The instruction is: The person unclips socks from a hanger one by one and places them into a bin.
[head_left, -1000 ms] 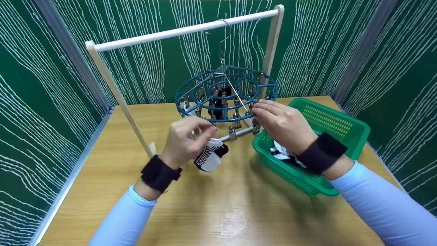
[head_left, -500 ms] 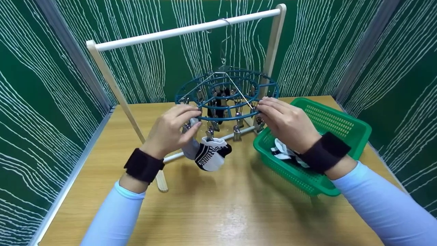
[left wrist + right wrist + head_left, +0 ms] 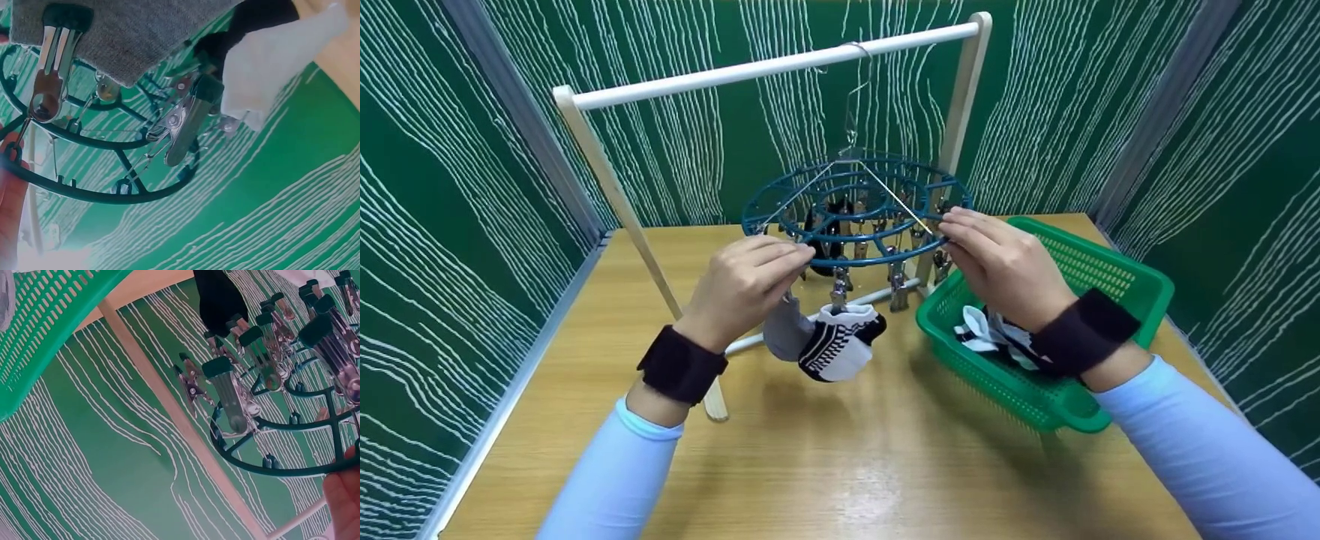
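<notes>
A round blue-green clip hanger hangs level by its metal hook, with metal clips all around. My left hand pinches its rim at the front left; my right hand pinches the rim at the front right. From a front clip hangs a white sock with black pattern. Beside it, partly behind my left hand, is a grey sock, whose clipped cuff shows in the left wrist view. A black sock hangs farther back. Several bare clips fill the right wrist view.
The hanger's hook sits on the white rod of a wooden stand. At right, a green perforated basket holds white and black socks, partly under my right wrist. Green walls with white lines surround the wooden table.
My left hand has left the patterned sock's clip and moved to the hanger's rim. The hanger has turned, carrying the patterned and grey socks to the right. My right hand has shifted slightly right.
</notes>
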### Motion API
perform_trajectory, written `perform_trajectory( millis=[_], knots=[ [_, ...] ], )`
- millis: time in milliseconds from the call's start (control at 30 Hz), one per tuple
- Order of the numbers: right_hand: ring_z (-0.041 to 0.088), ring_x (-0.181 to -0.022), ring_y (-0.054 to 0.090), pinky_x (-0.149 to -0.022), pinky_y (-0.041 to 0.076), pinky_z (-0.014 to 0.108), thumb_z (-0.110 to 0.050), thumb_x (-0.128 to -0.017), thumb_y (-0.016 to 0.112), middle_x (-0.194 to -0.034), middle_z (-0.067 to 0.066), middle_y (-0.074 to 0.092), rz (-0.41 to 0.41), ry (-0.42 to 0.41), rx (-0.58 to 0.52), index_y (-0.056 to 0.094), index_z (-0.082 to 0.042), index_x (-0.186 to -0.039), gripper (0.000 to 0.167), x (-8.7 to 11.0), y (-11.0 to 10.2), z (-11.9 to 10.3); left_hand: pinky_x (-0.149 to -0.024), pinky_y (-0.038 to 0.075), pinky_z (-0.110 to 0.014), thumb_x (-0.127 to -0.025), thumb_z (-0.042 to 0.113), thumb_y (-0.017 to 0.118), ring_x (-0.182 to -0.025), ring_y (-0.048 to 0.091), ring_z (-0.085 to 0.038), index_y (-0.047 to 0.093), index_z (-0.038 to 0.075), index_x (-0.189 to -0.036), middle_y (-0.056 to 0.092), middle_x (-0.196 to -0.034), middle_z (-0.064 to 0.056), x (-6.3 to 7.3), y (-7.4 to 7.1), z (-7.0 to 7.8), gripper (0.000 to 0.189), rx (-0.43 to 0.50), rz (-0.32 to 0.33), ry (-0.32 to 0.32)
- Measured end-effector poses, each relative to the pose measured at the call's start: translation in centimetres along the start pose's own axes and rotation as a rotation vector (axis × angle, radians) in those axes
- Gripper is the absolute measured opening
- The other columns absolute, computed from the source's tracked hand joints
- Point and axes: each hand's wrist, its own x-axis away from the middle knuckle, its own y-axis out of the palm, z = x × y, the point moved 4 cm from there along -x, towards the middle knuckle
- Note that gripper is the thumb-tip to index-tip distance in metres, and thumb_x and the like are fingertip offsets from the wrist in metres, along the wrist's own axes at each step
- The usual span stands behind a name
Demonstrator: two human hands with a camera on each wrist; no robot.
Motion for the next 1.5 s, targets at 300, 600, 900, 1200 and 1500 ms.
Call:
perform_trajectory(
  millis=[300,600,900,1200,1500],
  knots=[
    [0.044,-0.118,0.075,-0.099,0.062,0.059,-0.003,-0.089,0.089,-0.127,0.027,0.076,0.068,-0.008,0.010,0.074,0.006,-0.126,0.041,0.0,-0.9,-0.7,-0.087,0.067,-0.041,-0.096,0.004,0.081,-0.093,0.079,-0.029,0.084,0.004,-0.113,0.084,-0.103,-0.011,-0.7,0.4,1.1,0.018,-0.122,-0.028,0.044],
    [0.041,-0.111,0.079,-0.094,0.065,0.054,0.002,-0.088,0.086,-0.119,0.025,0.080,0.052,-0.204,-0.013,0.077,0.006,-0.123,0.037,-0.9,0.2,-3.1,-0.087,0.067,-0.039,-0.100,0.006,0.077,-0.092,0.078,-0.026,0.084,0.004,-0.115,0.084,-0.103,-0.010,-1.1,1.2,1.9,0.016,-0.140,-0.062,0.022],
    [0.039,-0.101,0.081,-0.089,0.067,0.053,0.000,-0.092,0.084,-0.112,0.023,0.081,0.007,-0.212,0.047,0.079,0.005,-0.119,0.028,-1.3,1.3,-3.3,-0.085,0.066,-0.037,-0.100,0.006,0.078,-0.091,0.076,-0.025,0.085,0.005,-0.114,0.084,-0.100,-0.009,-1.1,1.6,2.2,0.015,-0.122,-0.035,-0.013],
    [0.038,-0.097,0.081,-0.087,0.067,0.050,0.003,-0.095,0.080,-0.107,0.023,0.082,0.013,-0.210,0.066,0.080,0.005,-0.117,0.022,-1.3,1.6,-3.1,-0.084,0.060,-0.042,-0.094,0.011,0.085,-0.097,0.070,-0.031,0.082,0.001,-0.113,0.079,-0.105,-0.014,-0.6,1.7,2.4,0.022,-0.149,0.050,-0.082],
    [0.038,-0.097,0.081,-0.086,0.068,0.050,0.006,-0.094,0.079,-0.107,0.024,0.082,0.027,-0.199,0.065,0.080,0.006,-0.115,0.021,-1.1,1.7,-2.8,-0.062,0.059,-0.029,-0.088,0.005,0.084,-0.070,0.068,-0.019,0.075,0.005,-0.092,0.075,-0.083,-0.005,0.2,2.8,4.3,0.010,-0.064,0.065,-0.016]
  ],
)
